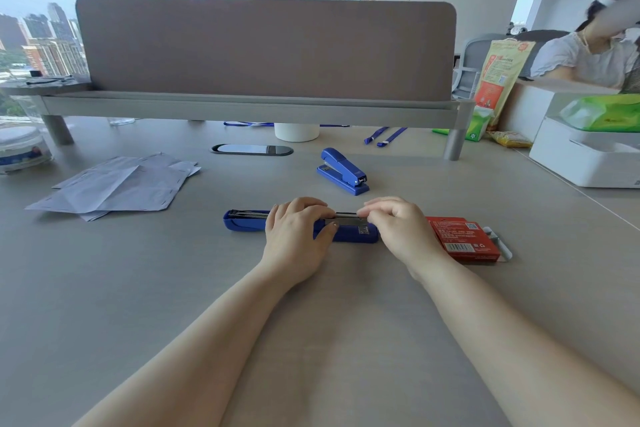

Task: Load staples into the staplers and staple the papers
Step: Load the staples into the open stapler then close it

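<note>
Blue stapler, opened out flat, lies across the grey table, and the left hand grips its middle, thumb on the near side and fingers over the top. The right hand is just beside it, curled fingertips bunched on the metal track at the right end; whether they pinch staples cannot be told. A red box lies just right of that hand, a second stapler, closed, sits beyond, and loose papers lie well to the left.
</note>
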Demonstrator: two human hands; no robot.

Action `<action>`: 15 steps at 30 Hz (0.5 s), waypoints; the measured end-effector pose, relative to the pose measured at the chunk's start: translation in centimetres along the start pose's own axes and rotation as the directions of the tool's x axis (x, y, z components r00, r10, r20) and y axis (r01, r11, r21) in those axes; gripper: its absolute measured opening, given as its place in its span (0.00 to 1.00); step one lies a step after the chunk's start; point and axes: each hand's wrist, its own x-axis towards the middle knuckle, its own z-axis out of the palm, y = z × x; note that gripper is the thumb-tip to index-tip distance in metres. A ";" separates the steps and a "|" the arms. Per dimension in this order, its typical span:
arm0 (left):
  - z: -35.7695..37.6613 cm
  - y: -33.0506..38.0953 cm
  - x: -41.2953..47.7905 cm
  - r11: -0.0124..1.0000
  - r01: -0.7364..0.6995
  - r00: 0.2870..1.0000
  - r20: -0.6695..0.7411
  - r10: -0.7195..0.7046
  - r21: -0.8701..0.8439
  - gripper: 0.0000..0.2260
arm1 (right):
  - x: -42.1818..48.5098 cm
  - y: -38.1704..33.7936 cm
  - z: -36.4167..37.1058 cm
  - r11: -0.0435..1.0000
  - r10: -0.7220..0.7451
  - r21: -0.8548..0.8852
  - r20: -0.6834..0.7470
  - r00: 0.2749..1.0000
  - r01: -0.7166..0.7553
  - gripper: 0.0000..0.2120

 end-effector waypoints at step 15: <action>-1.3 -1.6 0.3 0.977 0.026 0.995 0.087 -0.045 0.213 0.13 | -0.3 0.9 0.4 0.972 -0.083 -0.215 0.067 0.994 0.096 0.05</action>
